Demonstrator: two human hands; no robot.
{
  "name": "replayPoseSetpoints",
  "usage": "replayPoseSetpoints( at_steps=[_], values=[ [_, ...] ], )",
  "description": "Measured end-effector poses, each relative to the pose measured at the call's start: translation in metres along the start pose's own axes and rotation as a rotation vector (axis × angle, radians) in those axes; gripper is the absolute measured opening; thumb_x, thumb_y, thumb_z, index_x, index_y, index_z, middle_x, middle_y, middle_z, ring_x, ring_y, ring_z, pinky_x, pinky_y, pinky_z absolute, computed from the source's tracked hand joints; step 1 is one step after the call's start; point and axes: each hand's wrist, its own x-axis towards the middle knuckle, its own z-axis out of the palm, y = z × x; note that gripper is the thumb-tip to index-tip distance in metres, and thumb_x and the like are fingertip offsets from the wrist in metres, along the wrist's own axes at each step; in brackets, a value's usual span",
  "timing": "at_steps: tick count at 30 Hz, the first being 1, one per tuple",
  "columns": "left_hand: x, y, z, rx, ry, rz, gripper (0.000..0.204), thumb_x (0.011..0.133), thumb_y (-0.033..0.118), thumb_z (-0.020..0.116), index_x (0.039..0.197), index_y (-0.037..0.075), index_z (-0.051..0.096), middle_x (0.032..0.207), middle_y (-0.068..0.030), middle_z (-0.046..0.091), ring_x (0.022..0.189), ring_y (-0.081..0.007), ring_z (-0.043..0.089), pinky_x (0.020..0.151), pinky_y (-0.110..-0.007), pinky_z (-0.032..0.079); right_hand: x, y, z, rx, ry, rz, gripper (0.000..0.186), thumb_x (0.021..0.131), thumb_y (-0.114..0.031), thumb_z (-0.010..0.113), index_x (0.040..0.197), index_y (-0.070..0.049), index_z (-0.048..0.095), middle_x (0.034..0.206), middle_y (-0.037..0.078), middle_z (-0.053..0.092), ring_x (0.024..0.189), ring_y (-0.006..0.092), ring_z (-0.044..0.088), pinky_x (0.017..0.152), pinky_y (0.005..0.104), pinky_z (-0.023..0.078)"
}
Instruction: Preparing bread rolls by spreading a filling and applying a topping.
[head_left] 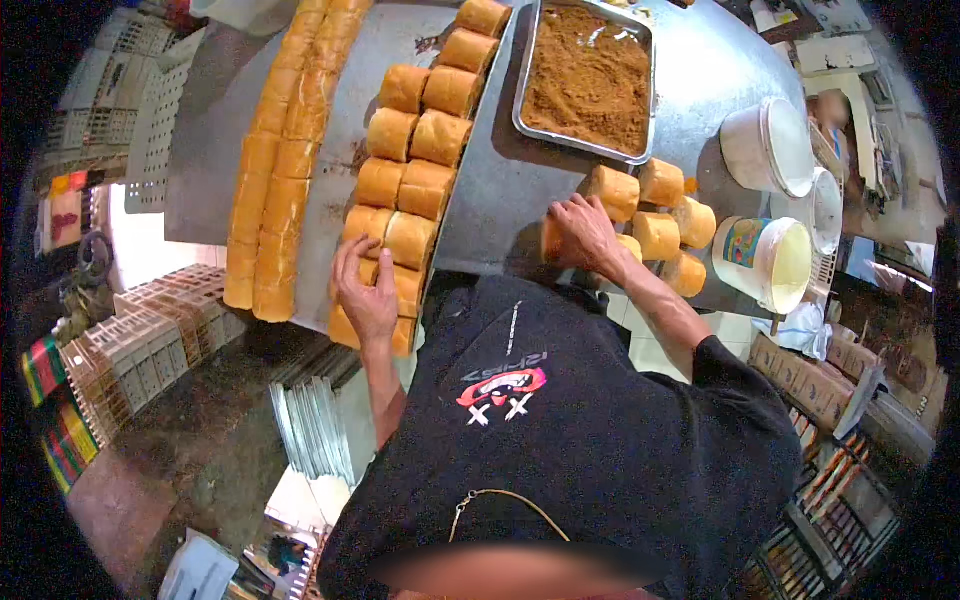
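My left hand [365, 295] rests on the bread rolls in the middle row [403, 185], its fingers apart and curved over their tops. My right hand [582, 232] grips a bread roll [552, 240] on the steel table [500, 200], beside a loose group of upright rolls [657, 237]. Above that group lies a rectangular metal tray [520, 105] of brown crumbly powder [583, 85]. Long joined rows of bread [275, 220] lie along the left, past a bare strip of metal.
White buckets [755, 150] stand at the table's right, one pale yellow on top [785, 270]. Crates [160, 330] and stacked metal sheets [312, 425] are at lower left. Cartons [800, 375] and racks [795, 550] are at lower right.
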Motion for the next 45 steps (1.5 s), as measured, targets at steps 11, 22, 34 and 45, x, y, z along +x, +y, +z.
replayPoseSetpoints(
  at_steps=[11,22,34,45],
  values=[
    [-0.005,0.027,-0.001,-0.024,0.002,-0.012,0.018,0.088,0.01,0.069,0.103,-0.001,0.068,0.115,-0.0164,0.064,0.116,-0.034,0.057,0.102,-0.044,0.044,0.129,0.169,-0.054,0.363,0.853,0.628,0.071,0.06,-0.044,0.092,0.109,-0.003,0.06,0.106,0.019,0.069,0.094,0.0342,0.069,0.082,0.0419,0.057],
    [-0.018,-0.001,0.002,0.018,0.047,-0.053,0.016,0.087,0.011,0.07,0.099,-0.001,0.069,0.114,-0.0153,0.065,0.114,-0.0331,0.058,0.103,-0.045,0.043,0.139,0.146,-0.145,0.12,0.318,0.653,0.097,0.059,-0.052,0.09,0.133,-0.009,0.045,0.112,0.02,0.067,0.114,0.0424,0.06,0.092,0.0616,0.048],
    [-0.014,0.004,-0.004,0.038,0.055,-0.073,0.016,0.085,0.011,0.071,0.098,0.002,0.069,0.113,-0.0132,0.067,0.113,-0.0329,0.058,0.102,-0.044,0.041,0.14,0.144,-0.149,0.316,0.876,0.489,0.075,0.064,-0.03,0.09,0.128,-0.008,0.058,0.116,0.022,0.062,0.104,0.0378,0.066,0.089,0.0449,0.057],
    [-0.021,-0.011,-0.018,0.027,0.105,-0.157,0.018,0.087,0.012,0.07,0.102,0.001,0.069,0.114,-0.0154,0.066,0.115,-0.034,0.058,0.102,-0.044,0.043,0.204,0.144,-0.134,0.31,0.466,0.444,0.074,0.058,-0.034,0.09,0.121,-0.009,0.062,0.114,0.019,0.062,0.107,0.0373,0.062,0.091,0.0467,0.052]
  ],
)
